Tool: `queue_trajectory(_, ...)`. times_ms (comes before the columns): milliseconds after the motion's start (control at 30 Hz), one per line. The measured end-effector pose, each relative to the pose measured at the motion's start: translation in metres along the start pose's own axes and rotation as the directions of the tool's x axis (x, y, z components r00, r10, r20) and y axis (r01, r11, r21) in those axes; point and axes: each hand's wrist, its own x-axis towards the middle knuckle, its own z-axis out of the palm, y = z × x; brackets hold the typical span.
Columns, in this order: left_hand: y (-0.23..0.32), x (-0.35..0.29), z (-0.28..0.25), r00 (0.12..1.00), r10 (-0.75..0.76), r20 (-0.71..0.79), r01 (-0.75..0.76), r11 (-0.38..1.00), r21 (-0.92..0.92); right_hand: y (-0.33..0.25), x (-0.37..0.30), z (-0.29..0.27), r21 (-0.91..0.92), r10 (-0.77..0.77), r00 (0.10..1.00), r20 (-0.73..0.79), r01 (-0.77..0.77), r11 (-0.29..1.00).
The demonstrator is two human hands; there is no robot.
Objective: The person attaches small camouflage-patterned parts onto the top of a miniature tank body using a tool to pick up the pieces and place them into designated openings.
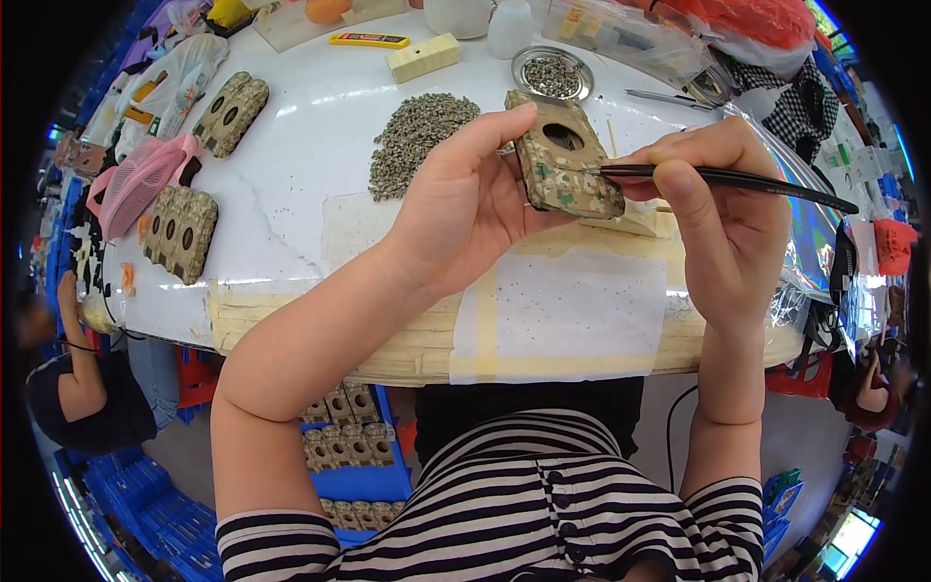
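Note:
My left hand (456,194) grips a camouflage-patterned plastic casing (574,186) by its edges, tilted above the table, with the thumb on its upper left corner. The casing has an oval hole in its upper half. My right hand (729,199) pinches black tweezers (766,181) between thumb and fingers. Their tips meet the casing's face below the hole; whether they hold a tiny part is too small to tell. Under the casing, a pale block (621,229) is partly hidden. Left of it lies a heap of small metallic parts (412,141).
A round metal dish (588,85) holds more small parts. Beyond the heap lie a cream block (423,58) and a yellow cutter (369,40). More camouflage casings (180,233) stand at left beside a pink mesh bag (136,184). Paper (562,310) covers the front edge. People sit on both sides.

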Motion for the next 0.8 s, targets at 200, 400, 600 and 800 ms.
queue_trajectory(200, -0.0006, 0.0008, -0.0006, 1.0, -0.001, -0.002, 0.001, 1.0, -0.002, 0.0008, -0.0001, -0.0003, -0.004, 0.001, 1.0, 0.001, -0.001, 1.0)
queue_trajectory(400, -0.0002, 0.0005, -0.0006, 1.0, 0.0, -0.001, 0.0, 1.0, 0.008, 0.0014, -0.0001, 0.0, 0.008, -0.009, 1.0, 0.001, 0.009, 1.0)
queue_trajectory(600, 0.0004, -0.0008, 0.0008, 0.999, 0.031, -0.019, -0.03, 0.999, 0.041, 0.0012, -0.0011, 0.0036, 0.127, 0.016, 0.998, -0.057, -0.008, 0.992)
queue_trajectory(800, -0.0007, -0.0007, 0.0018, 0.993, 0.118, 0.009, -0.118, 0.989, 0.094, -0.0042, -0.0034, 0.0036, 0.021, -0.045, 0.995, -0.089, 0.047, 0.999)
